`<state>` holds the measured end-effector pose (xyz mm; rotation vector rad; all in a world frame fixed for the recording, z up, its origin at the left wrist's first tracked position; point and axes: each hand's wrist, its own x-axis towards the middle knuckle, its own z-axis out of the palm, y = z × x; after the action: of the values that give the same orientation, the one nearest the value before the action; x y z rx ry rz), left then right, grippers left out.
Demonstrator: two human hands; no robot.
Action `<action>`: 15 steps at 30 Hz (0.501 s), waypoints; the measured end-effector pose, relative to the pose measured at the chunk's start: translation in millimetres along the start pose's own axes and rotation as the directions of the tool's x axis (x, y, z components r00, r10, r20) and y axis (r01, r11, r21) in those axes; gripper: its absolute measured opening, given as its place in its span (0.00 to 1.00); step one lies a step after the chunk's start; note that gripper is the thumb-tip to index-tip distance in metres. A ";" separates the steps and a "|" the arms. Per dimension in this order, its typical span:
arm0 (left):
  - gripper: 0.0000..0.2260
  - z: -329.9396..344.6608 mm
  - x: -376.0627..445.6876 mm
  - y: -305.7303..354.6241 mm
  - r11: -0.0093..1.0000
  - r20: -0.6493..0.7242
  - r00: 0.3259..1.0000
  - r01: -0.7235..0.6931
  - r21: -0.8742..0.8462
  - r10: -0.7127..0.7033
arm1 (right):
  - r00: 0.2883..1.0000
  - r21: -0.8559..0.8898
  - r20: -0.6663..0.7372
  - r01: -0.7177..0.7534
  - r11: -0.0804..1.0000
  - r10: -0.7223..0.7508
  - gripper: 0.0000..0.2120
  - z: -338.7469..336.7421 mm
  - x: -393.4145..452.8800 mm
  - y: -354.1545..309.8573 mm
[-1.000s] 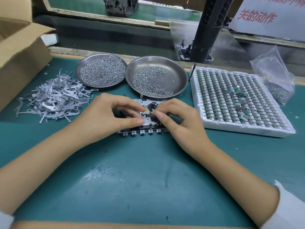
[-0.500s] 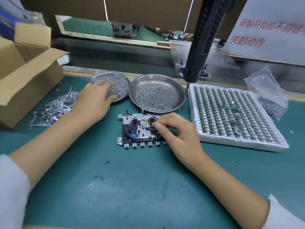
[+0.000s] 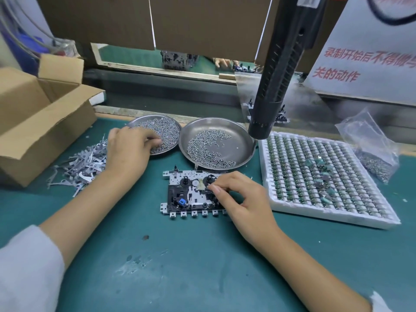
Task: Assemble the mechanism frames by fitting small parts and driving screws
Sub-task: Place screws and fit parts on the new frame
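Note:
A metal mechanism frame (image 3: 186,194) with black parts and a small blue piece lies flat on the green mat. My right hand (image 3: 238,194) rests on its right side, thumb and forefinger pinching a small part against the frame near a black spindle. My left hand (image 3: 129,147) reaches into the left steel dish (image 3: 167,124), fingertips down among the small screws; whether it holds one is hidden. A second steel dish (image 3: 243,140) with screws sits just behind the frame. A black electric screwdriver (image 3: 273,86) hangs above the dish's right rim.
A white foam tray (image 3: 337,218) full of small green parts lies to the right. A pile of stamped metal levers (image 3: 78,164) and an open cardboard box (image 3: 33,122) sit at the left. A plastic bag of screws (image 3: 371,154) is at far right.
My left hand left the frame and moved up-left into the left screw dish. My right hand stayed on the frame. The view tilted upward.

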<state>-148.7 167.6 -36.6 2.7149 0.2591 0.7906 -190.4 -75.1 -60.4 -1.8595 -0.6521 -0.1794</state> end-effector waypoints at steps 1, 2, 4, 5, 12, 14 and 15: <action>0.06 -0.9 0.1 -0.6 1.000 -0.012 1.000 -0.002 -0.003 0.002 | 1.000 -0.001 0.000 -0.002 1.000 0.002 0.05 -0.1 0.2 0.0; 0.06 -1.7 0.2 -1.1 1.000 -0.015 1.000 -0.001 0.001 0.001 | 1.000 0.000 0.000 -0.004 1.000 0.004 0.05 -0.1 0.3 -0.2; 0.07 -3.1 -0.4 -0.4 1.000 -0.007 1.000 0.012 0.002 -0.012 | 1.000 -0.003 -0.002 -0.003 1.000 0.003 0.05 -0.3 0.6 -0.4; 0.07 -3.7 -1.4 0.1 1.000 -0.005 1.000 0.015 -0.015 -0.015 | 1.000 -0.006 -0.003 -0.001 1.000 0.001 0.05 -0.3 0.8 -0.6; 0.03 -5.2 -18.8 4.4 0.962 -0.038 0.999 -0.025 -0.272 0.015 | 1.000 -0.030 -0.001 0.011 0.999 -0.011 0.05 -1.3 0.8 -1.9; 0.04 -4.1 -15.9 3.9 0.968 -0.043 0.999 -0.024 -0.250 0.014 | 1.000 -0.037 -0.002 0.015 0.999 -0.015 0.05 -1.0 1.0 -2.1; 0.04 -3.6 -13.8 3.2 0.975 -0.047 0.999 -0.028 -0.222 0.018 | 1.000 -0.043 -0.002 0.021 0.999 -0.021 0.05 -0.9 1.1 -2.0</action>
<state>-161.8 162.0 -39.5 2.4967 0.1395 0.8337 -190.4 -75.1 -57.9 -1.8939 -0.6705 -0.2111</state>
